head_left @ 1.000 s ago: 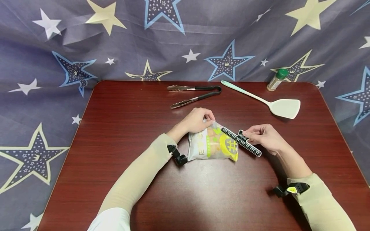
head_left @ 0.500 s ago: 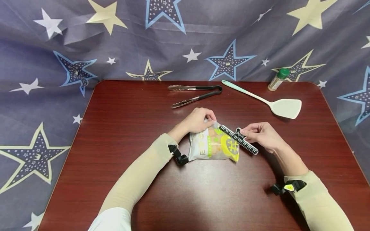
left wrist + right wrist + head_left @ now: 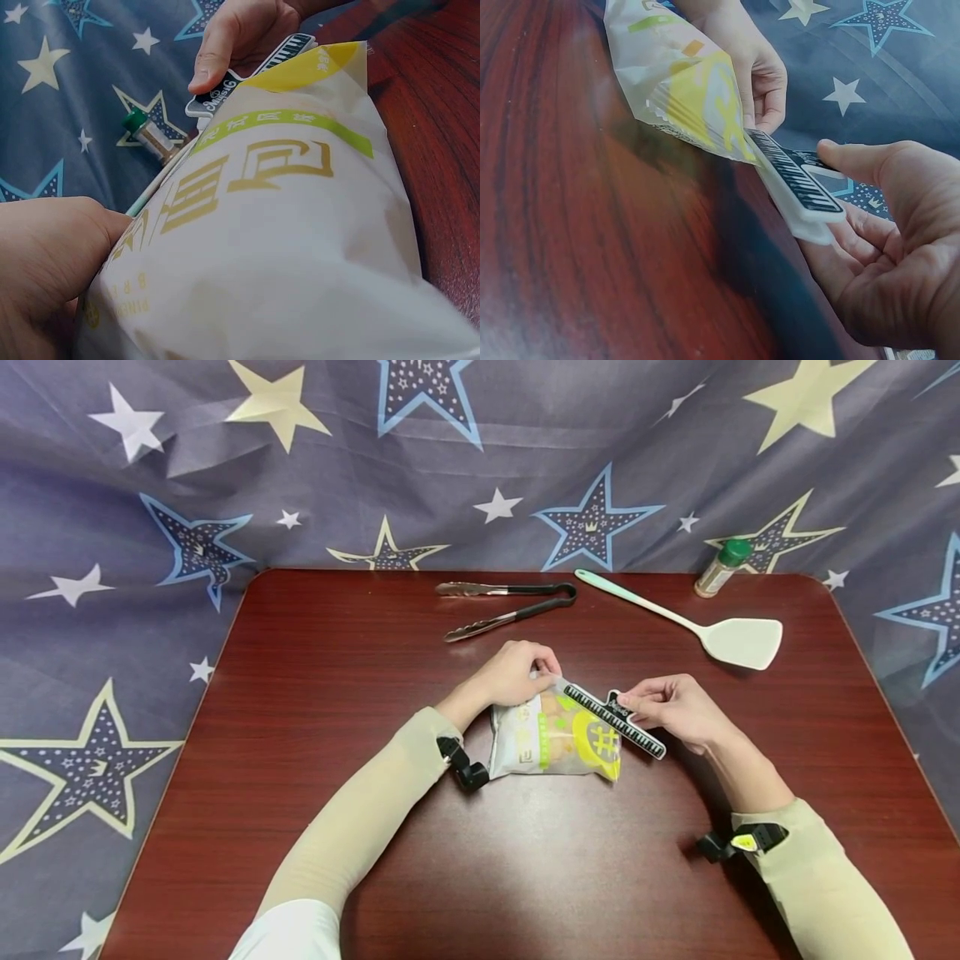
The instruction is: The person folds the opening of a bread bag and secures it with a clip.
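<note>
Near the middle of the dark red wood-grain bench [image 3: 337, 668], you have a white and see-through plastic bag with yellow and green print [image 3: 555, 735], lying just in front of your hands. Your left hand [image 3: 517, 675] pinches the bag at its upper edge, thumb on the near side; in the left wrist view, its fingertips are hidden by the bag. Your right hand [image 3: 678, 710] grasps a long black-and-white clip with a piano-key pattern [image 3: 615, 720], thumb on the black tab, fingers underneath. Clip lies slantwise along the bag's upper right edge, one end near your left fingers, the other sticking out past the bag. Right wrist view shows the clip's two bars apart at that outer end; can't tell how much of the bag's edge sits between them.

Beyond your left hand: metal tongs with black handles [image 3: 534, 608], arms spread, tips pointing left. Right of those, a white spatula with a pale green handle end [image 3: 705, 632] lies at a slant, blade to the right. Near the far right corner, a small clear jar with a green cap [image 3: 720, 572]. Behind the bench, grey-blue cloth with stars [image 3: 337, 468]. You wear beige sleeves [image 3: 375, 810] on both forearms, plus a black device [image 3: 465, 766] at each wrist; the right one carries a yellow mark.
</note>
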The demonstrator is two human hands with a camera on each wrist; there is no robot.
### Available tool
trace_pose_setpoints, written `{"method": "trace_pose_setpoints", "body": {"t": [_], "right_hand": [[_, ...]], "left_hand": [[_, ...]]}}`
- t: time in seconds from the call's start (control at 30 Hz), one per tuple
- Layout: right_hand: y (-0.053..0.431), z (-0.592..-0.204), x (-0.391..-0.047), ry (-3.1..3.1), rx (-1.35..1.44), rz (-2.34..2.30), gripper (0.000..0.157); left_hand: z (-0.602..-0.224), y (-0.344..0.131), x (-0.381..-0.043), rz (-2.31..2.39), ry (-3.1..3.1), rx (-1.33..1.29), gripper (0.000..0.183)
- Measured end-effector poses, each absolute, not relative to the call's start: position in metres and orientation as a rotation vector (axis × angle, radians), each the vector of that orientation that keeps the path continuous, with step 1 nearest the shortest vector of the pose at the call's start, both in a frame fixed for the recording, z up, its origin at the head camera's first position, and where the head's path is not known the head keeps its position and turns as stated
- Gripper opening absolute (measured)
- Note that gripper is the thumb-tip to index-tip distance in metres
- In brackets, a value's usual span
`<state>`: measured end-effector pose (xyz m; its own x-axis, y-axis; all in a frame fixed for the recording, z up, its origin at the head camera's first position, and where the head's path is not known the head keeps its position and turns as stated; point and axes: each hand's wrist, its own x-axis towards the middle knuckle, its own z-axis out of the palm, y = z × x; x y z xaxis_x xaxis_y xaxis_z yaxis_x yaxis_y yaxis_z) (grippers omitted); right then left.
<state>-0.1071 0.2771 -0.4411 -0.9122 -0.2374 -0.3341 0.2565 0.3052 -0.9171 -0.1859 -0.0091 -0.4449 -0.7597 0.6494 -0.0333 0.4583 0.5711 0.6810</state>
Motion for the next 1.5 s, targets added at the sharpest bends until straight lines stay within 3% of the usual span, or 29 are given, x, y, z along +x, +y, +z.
{"method": "trace_pose_setpoints", "body": {"t": [0.23,0.63,0.87,1.5], "right_hand": [[0.276,-0.441,-0.108,2.167,0.022,-1.642,0.018],[0.271,-0.442,-0.112,2.160,0.037,-1.634,0.030],[0.270,-0.442,-0.114,2.176,0.051,-1.615,0.028],[0.270,-0.443,-0.116,2.183,0.024,-1.615,0.033]], "left_hand": [[-0.446,-0.009,-0.187,0.964,2.529,0.918,0.011],[-0.444,-0.007,-0.186,0.942,2.538,0.904,0.011],[-0.443,-0.009,-0.185,0.953,2.553,0.913,0.011],[-0.439,-0.046,-0.183,0.921,2.572,0.930,0.024]]}}
